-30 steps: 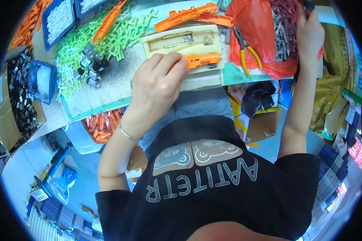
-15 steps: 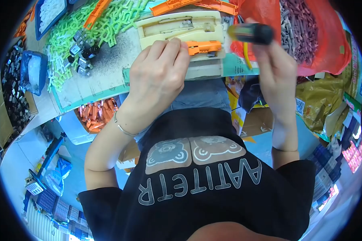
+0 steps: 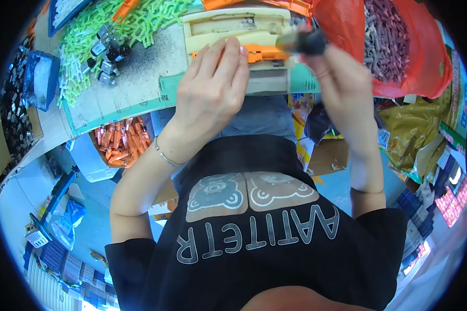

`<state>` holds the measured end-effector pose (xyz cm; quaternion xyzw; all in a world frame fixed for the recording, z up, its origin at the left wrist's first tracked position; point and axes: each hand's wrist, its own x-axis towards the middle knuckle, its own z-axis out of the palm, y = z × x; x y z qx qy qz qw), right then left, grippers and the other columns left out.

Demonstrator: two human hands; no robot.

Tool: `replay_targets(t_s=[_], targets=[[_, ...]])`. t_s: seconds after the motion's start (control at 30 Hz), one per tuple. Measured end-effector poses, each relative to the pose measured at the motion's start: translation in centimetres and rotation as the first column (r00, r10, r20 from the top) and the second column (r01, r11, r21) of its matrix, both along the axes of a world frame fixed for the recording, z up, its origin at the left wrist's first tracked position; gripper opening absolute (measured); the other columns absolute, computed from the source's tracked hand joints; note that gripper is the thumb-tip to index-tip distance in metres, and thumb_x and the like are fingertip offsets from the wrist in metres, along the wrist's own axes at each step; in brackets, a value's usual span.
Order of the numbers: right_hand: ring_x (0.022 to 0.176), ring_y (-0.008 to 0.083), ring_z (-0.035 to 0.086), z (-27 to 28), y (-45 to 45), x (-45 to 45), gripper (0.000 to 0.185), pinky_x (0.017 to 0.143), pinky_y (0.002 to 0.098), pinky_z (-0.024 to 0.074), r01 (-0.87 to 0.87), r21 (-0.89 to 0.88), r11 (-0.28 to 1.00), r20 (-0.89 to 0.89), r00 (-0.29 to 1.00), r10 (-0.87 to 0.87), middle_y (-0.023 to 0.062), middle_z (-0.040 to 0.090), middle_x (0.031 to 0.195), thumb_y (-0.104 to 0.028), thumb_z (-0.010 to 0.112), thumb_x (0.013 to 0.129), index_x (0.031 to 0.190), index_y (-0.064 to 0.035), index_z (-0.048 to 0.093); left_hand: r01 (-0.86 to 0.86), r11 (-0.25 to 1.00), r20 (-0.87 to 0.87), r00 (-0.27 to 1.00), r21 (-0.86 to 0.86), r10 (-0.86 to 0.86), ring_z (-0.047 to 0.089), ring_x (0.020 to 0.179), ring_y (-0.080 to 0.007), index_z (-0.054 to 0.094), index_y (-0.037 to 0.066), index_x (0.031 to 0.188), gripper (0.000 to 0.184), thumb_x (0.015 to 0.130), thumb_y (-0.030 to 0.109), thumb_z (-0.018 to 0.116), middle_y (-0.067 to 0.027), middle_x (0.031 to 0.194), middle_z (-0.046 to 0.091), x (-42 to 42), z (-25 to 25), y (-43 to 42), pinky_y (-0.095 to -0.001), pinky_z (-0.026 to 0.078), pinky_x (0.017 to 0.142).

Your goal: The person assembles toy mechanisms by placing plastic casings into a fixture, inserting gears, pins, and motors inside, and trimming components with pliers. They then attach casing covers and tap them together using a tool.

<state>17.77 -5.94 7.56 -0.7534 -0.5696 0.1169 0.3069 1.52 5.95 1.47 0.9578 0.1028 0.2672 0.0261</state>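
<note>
My left hand (image 3: 211, 85) lies over an orange plastic part (image 3: 264, 53), its fingers pressed together on it and covering its middle. That part sits in the lower section of a cream-coloured holding block (image 3: 233, 32) at the table's near edge. Just right of the block, my right hand (image 3: 345, 83) is closed round a mallet (image 3: 310, 42) with a black head and a yellowish face. Motion blurs the mallet, and its handle is hidden. The yellowish face is close to the right end of the orange part; whether they touch I cannot tell.
Bright green plastic pieces (image 3: 142, 26) are heaped at the back left, beside several small black-and-grey parts (image 3: 106, 54). Purple and grey pieces (image 3: 386, 46) fill a red bag (image 3: 430, 72) at right. A bin of orange parts (image 3: 122, 142) stands below the table edge.
The mallet and my right hand have moved left and slightly down, towards the orange part's end. My left hand stays on the part. The view has shifted slightly.
</note>
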Motion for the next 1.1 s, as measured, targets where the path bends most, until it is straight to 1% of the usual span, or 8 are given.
replay_targets(t_s=[0.1,0.2,0.37,0.47,0.57,0.7,0.83,1.1], targets=[[0.068,0.0295,0.063,-0.1,0.9,-0.1,0.018,0.058,0.0354,0.0486,0.061,0.094,0.994,-0.047,0.997,-0.056,0.0137,0.062,0.076,-0.014,0.057,0.09,0.105,-0.0059,0.063,-0.004,0.999,0.016,1.0,-0.043,0.004,0.061,0.095,-0.0271,0.064,-0.003,0.093,0.022,0.073,0.007,0.061,-0.0159,0.104,0.062,0.0,-0.3,-0.3,-0.0364,0.051,0.08],[0.06,0.0035,0.046,-0.7,2.0,0.8,0.022,0.053,0.0227,0.0386,-0.084,-0.11,0.99,0.033,0.996,0.088,0.0021,0.055,0.063,-0.017,0.052,0.096,0.102,0.0011,0.062,-0.023,0.997,0.03,0.999,-0.068,0.025,0.06,0.09,-0.0241,0.064,-0.002,0.093,0.023,0.073,0.008,0.061,-0.0152,0.106,0.061,0.3,1.2,-0.1,-0.0334,0.049,0.076],[0.062,0.0027,0.045,0.3,3.2,-0.2,0.023,0.054,0.0208,0.0403,0.028,0.078,0.997,-0.236,0.972,-0.009,-0.001,0.057,0.067,-0.018,0.051,0.097,0.103,0.0016,0.061,-0.036,0.989,0.044,0.998,-0.144,0.043,0.057,0.074,-0.0167,0.064,-0.002,0.09,0.023,0.07,0.01,0.059,-0.0144,0.111,0.061,-0.7,1.3,-2.9,-0.0279,0.041,0.065],[0.068,0.0292,0.063,-0.6,5.0,-0.2,0.015,0.058,0.0337,0.0476,-0.176,-0.028,0.984,0.113,0.977,0.178,0.0127,0.062,0.076,-0.015,0.057,0.091,0.099,-0.0039,0.062,-0.14,0.98,-0.05,0.99,-0.145,0.134,0.049,0.057,-0.0129,0.065,0.001,0.088,0.022,0.07,0.01,0.057,-0.0147,0.12,0.06,-0.8,0.0,-4.5,-0.0269,0.038,0.057],[0.061,0.0047,0.05,0.9,4.8,-0.9,0.02,0.055,0.0224,0.0423,-0.173,0.222,0.959,-0.09,0.976,0.197,0.0013,0.058,0.068,-0.015,0.053,0.096,0.102,0.001,0.061,-0.176,0.978,-0.111,0.98,-0.115,0.163,0.047,0.051,-0.0117,0.063,0.002,0.087,0.019,0.07,0.01,0.057,-0.016,0.123,0.058,-1.1,-0.2,-4.9,-0.0267,0.037,0.055],[0.063,0.0145,0.06,-0.8,4.9,-1.3,0.019,0.056,0.0267,0.0453,-0.296,-0.13,0.946,0.123,0.942,0.311,0.0075,0.06,0.07,-0.011,0.056,0.092,0.105,0.0015,0.061,-0.187,0.97,-0.098,0.98,-0.153,0.173,0.046,0.045,-0.0106,0.06,0.004,0.082,0.013,0.071,0.01,0.057,-0.0174,0.128,0.055,-1.4,-0.8,-5.3,-0.026,0.037,0.053],[0.067,0.0321,0.06,2.2,4.1,-2.9,0.013,0.058,0.0344,0.0471,-0.151,0.126,0.981,-0.155,0.973,0.17,0.016,0.06,0.075,-0.011,0.057,0.089,0.097,-0.003,0.062,-0.212,0.96,-0.137,0.973,-0.185,0.188,0.047,0.043,-0.0089,0.055,0.007,0.078,0.007,0.072,0.011,0.057,-0.0156,0.134,0.05,-1.6,-1.2,-5.7,-0.0247,0.037,0.05],[0.071,0.0365,0.058,0.6,4.1,-4.1,0.014,0.059,0.0356,0.0472,-0.203,0.091,0.975,-0.092,0.973,0.212,0.0168,0.059,0.079,-0.012,0.057,0.088,0.099,-0.0039,0.061,-0.243,0.93,-0.127,0.968,-0.276,0.215,0.047,0.042,-0.0094,0.056,0.01,0.081,0.009,0.072,0.012,0.057,-0.0117,0.135,0.05,-1.6,-2.2,-6.6,-0.0248,0.037,0.049]])
